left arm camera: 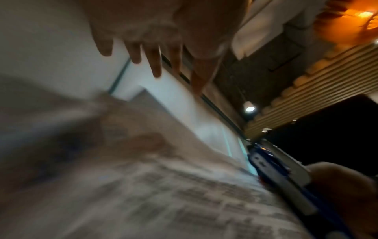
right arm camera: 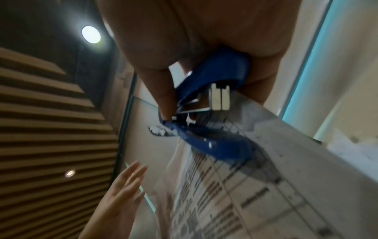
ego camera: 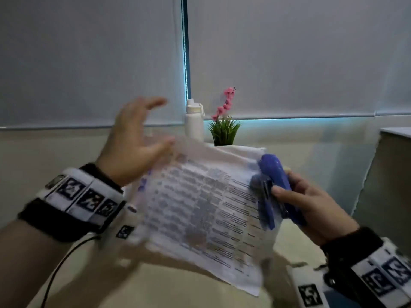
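Observation:
A printed paper sheet (ego camera: 200, 205) (right arm camera: 255, 186) (left arm camera: 163, 202) hangs tilted in the air in front of me, blurred by motion. A blue stapler (ego camera: 278, 185) (right arm camera: 214, 113) (left arm camera: 272, 166) clamps its upper right corner. My right hand (ego camera: 307, 205) (right arm camera: 184, 40) grips the stapler, thumb on one side and fingers behind. My left hand (ego camera: 133, 141) (left arm camera: 153, 48) (right arm camera: 120, 190) is beside the sheet's upper left edge with fingers spread and straight; whether it touches the paper I cannot tell.
A white bottle (ego camera: 194, 121) and a small potted plant with pink flowers (ego camera: 224, 127) stand at the back against grey roller blinds (ego camera: 289, 52). A beige table surface (ego camera: 178, 290) lies below the sheet. A cabinet edge (ego camera: 391, 152) rises at the right.

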Available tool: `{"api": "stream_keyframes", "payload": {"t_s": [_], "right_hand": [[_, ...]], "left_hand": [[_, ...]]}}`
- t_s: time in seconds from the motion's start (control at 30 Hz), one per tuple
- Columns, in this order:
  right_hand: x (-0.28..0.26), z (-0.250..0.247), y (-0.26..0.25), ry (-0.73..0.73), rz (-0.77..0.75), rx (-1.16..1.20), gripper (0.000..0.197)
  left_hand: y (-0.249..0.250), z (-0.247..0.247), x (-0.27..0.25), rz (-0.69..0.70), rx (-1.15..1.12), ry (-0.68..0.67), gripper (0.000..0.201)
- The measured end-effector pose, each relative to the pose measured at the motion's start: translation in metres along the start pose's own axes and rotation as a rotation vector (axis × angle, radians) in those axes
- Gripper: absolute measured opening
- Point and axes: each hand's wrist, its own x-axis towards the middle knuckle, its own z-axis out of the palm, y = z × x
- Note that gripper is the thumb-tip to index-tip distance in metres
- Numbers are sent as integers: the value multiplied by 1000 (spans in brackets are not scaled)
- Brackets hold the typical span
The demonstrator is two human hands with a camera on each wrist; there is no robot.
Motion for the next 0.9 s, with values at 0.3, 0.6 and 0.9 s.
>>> {"api": "stream_keyframes", "payload": {"t_s": [0.3,0.6,0.9], "right_hand": [[18,26,-30,-139,-86,-351,19],[16,21,-22,134,-482,-1191,41],[16,25,-28,31,-584,-1269,40]], "left_hand": [[35,61,40,-121,-79,-1119,26],[17,61,29,-332,-340,-1081,22],[21,62,25,-350,-438,-1113,57]]}}
